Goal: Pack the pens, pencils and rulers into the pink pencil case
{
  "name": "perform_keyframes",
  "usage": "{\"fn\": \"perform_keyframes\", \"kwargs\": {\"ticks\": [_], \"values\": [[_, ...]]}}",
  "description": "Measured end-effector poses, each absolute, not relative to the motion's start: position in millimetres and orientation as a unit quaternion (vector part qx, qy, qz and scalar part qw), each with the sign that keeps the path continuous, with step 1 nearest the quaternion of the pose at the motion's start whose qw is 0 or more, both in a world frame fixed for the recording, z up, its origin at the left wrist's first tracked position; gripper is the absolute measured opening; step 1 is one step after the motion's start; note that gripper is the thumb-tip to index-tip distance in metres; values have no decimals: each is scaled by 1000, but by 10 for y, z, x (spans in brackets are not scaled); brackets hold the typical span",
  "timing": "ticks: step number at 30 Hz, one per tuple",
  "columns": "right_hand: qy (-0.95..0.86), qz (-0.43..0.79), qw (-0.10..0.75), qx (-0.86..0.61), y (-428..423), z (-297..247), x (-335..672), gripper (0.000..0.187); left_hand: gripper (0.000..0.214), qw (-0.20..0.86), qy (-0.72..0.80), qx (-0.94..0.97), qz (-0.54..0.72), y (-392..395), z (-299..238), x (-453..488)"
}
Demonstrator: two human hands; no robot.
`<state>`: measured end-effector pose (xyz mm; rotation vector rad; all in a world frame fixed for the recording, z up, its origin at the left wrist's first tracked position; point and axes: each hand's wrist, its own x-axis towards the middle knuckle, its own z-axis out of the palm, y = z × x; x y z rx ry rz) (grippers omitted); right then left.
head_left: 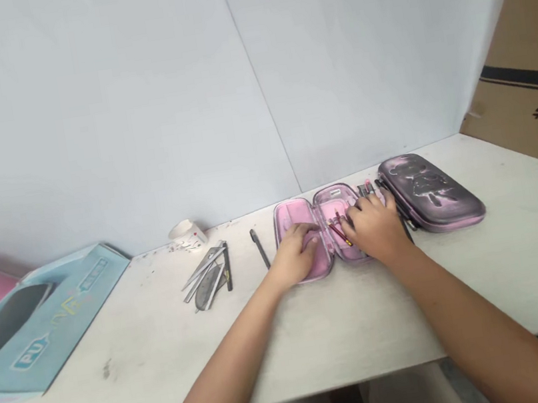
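Observation:
A pink-lined pencil case lies unfolded on the table, both halves facing up. My left hand rests on its left half, fingers loosely stretched and thumb apart, holding nothing. Over the right half, my right hand has its fingers bent, with the thumb side at a dark red pencil. Another pencil tip shows beside it. Beyond the right fingers, several pens lie partly covered by the hand. A closed dark pencil case with a raised figure sits just to the right.
Left of the open case lies a black pen. Farther left are several rulers and a set square, another black pen and a white paper cup. A light blue box occupies the left end; a cardboard carton stands right.

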<state>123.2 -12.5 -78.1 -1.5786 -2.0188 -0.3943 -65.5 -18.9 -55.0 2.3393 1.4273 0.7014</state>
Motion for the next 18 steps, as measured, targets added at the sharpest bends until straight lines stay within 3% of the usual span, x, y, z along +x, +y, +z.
{"fn": "perform_keyframes", "kwargs": {"ticks": [9, 18], "values": [[-793, -113, 262, -538, -157, -909, 1090, 32, 28, 35, 621, 737, 265, -431, -729, -1774], [-853, -104, 208, -467, -314, -616, 480, 33, 30, 25, 604, 745, 280, -456, -864, -1738]]}}
